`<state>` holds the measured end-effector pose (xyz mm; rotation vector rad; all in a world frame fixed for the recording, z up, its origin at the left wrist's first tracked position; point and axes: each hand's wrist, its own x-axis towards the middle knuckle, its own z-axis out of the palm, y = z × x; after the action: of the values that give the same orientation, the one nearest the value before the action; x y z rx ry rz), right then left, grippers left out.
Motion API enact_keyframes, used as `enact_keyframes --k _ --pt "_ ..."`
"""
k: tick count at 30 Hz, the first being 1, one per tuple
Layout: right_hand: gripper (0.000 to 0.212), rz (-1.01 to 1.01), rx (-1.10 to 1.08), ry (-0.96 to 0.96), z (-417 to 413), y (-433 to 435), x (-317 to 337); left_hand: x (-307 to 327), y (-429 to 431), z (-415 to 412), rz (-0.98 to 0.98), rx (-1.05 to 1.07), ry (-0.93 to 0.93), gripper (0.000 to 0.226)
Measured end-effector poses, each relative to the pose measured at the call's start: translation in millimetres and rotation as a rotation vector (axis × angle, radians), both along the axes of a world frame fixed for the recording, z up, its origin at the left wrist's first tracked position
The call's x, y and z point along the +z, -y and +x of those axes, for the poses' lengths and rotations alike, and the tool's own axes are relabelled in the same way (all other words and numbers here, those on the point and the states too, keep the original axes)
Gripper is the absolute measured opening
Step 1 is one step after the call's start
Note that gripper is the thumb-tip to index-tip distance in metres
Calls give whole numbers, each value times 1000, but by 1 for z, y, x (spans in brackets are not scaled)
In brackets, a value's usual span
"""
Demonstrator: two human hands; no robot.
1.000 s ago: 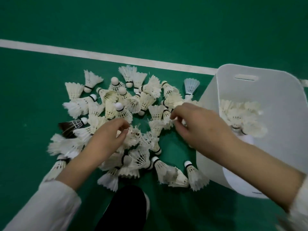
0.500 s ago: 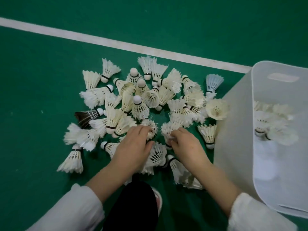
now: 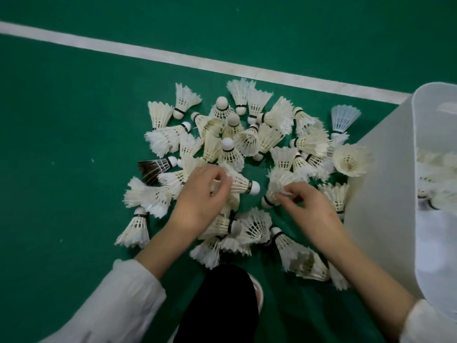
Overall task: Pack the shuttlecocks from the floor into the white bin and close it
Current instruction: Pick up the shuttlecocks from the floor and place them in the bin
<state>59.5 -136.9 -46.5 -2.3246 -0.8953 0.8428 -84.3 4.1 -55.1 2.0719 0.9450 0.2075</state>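
Gathering step: beside the white bin (image 3: 380, 184), the left hand (image 3: 200, 194) and right hand (image 3: 309, 209) each pinch a shuttlecock from the floor pile (image 3: 247, 139), likely needing transfer into the bin next

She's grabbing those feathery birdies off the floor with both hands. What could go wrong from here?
1. Both the left hand and right hand pinch shuttlecocks by the feathers, which might bend or break.
2. The foot is right beside the pile of shuttlecocks; a shift could crush some.
3. The white bin stands off to the right, so a hurried toss may miss.
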Motion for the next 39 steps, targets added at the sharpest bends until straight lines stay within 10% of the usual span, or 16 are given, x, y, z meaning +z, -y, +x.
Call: enact_keyframes --k 11,18,23,27,39 --pt "8 51 -9 -39 -8 -4 0 -1 -11 -37 -421 75 47 8" --pt "8 75 -11 -85 -15 -8 1 4 -42 -44 -155 325 81 17" --pt "7 82 -9 -76 -14 -13 0 -12 -58 -27 226 13 -393 51" --pt "11 77 13 -51 -14 -16 -1 -22 -58 -18 315 -41 -607 34" --pt "16 49 235 212 41 6 91 76 -9 14 299 -90 -84 19"
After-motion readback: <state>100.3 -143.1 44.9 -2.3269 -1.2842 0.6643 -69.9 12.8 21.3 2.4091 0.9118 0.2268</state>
